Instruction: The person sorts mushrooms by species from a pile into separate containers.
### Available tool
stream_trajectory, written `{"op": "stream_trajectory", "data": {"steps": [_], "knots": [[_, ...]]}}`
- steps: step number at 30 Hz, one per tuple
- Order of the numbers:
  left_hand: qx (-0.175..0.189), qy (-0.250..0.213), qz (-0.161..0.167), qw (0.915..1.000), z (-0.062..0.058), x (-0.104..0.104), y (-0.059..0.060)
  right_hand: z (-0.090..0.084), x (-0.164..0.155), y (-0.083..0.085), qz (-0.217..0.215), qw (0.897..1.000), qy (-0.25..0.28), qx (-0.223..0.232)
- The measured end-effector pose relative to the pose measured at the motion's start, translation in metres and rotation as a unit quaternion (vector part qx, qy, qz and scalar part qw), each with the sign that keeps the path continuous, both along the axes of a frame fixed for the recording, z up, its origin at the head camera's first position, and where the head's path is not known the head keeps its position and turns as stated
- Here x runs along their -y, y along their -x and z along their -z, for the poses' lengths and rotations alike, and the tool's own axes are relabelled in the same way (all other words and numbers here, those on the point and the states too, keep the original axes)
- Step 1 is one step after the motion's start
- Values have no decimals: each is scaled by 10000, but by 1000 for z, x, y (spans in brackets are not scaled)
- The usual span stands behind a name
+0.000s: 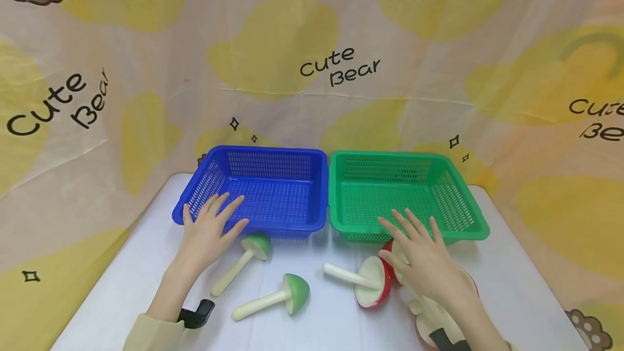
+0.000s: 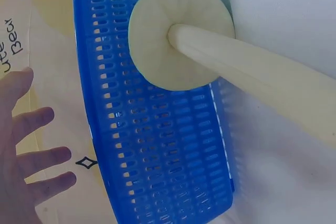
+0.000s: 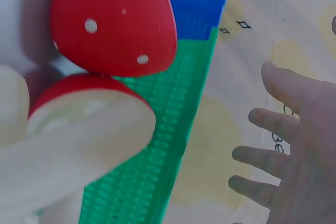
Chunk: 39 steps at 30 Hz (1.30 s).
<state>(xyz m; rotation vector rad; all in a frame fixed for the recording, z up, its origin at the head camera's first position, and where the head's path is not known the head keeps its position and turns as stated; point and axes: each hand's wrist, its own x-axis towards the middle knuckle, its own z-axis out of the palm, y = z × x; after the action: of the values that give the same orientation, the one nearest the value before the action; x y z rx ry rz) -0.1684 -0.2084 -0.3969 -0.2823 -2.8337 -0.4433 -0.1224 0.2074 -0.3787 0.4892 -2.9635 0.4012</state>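
Note:
My left hand (image 1: 207,237), fingers spread, hovers over the near left corner of a blue basket (image 1: 319,188). Close by lies a toy mushroom with a green cap (image 1: 260,242), its pale stem toward me; a second green mushroom (image 1: 298,294) lies nearer. My right hand (image 1: 424,259), also with fingers spread, is above the front edge of a green basket (image 1: 480,229). Beneath and beside it lie several red-capped mushrooms, partly hidden by the hand and forearm. One red mushroom (image 1: 372,283) shows fully, stem pointing left. In the right wrist view a red cap (image 3: 113,24) has white dots. Neither hand holds anything.
The two baskets stand side by side at the back of a white table (image 1: 336,324), with only bare mesh floors showing inside. A patterned cloth (image 1: 273,42) with bear prints rises behind and at both sides. Black straps (image 1: 197,316) sit on both wrists.

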Motion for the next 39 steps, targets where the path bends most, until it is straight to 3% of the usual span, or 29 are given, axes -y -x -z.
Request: {"op": "stream_trajectory", "data": {"steps": [7,19,30,39], "knots": [[-92,-233,74,9997,3,11,-4,11,8,-6,-167,9974,-46,-693],[-711,-584,-36,9957,15,20,-10,36,19,-16,-500,9866,321,-1519],[-982,-900,-143,9910,25,22,-11,53,30,-20,-976,9764,358,-1891],[-1266,-1105,-238,9855,33,22,-11,68,43,-19,-1081,9759,64,-1892]]}}
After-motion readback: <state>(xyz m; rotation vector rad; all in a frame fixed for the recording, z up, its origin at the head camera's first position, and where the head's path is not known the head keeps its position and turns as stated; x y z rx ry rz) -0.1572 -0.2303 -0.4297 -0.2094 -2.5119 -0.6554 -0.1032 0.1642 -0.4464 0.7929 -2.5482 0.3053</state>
